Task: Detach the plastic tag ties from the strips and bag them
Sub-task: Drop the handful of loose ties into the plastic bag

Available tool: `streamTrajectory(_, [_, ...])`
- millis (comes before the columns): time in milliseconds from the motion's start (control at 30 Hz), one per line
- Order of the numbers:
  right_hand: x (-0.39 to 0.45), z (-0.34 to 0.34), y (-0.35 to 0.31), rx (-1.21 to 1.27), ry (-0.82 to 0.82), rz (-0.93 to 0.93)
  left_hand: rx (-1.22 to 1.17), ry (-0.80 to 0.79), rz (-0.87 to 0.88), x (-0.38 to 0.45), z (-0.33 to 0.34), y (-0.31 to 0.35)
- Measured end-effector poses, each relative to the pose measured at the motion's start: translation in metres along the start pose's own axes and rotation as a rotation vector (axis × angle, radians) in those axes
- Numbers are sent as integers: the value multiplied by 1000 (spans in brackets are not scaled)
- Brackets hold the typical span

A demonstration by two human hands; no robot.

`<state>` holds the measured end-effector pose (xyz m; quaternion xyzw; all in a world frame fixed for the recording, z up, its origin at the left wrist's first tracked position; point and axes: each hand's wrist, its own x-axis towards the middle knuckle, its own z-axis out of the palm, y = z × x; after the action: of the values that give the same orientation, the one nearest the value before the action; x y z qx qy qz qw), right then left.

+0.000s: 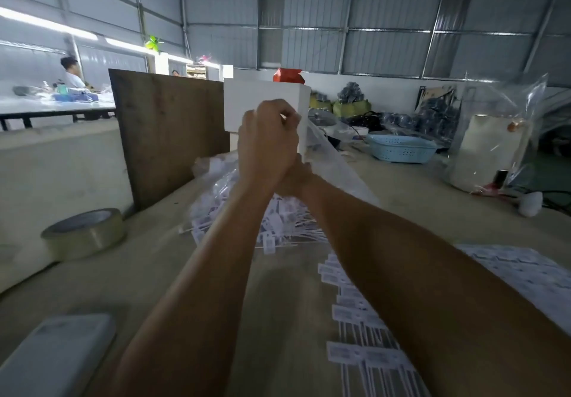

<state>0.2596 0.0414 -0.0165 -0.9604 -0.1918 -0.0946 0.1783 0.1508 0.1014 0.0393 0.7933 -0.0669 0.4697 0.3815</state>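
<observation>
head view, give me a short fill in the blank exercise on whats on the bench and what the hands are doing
1. The left hand is raised and curled on a clear plastic ____.
2. The roll of tape lies to the ____ of the loose tag ties.
3. The perforated basket at the far side of the bench is light ____.
4. The right hand is mostly hidden behind the ____ hand.

Missing words: bag; left; blue; left
</observation>
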Motion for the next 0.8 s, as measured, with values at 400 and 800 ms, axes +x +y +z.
streamTrajectory(400, [-67, -38, 132, -361, -392, 21, 52, 62, -43, -8, 1, 18])
streamTrajectory(800, [-64, -33, 112, -338, -153, 2, 16, 93, -110, -3, -9, 23])
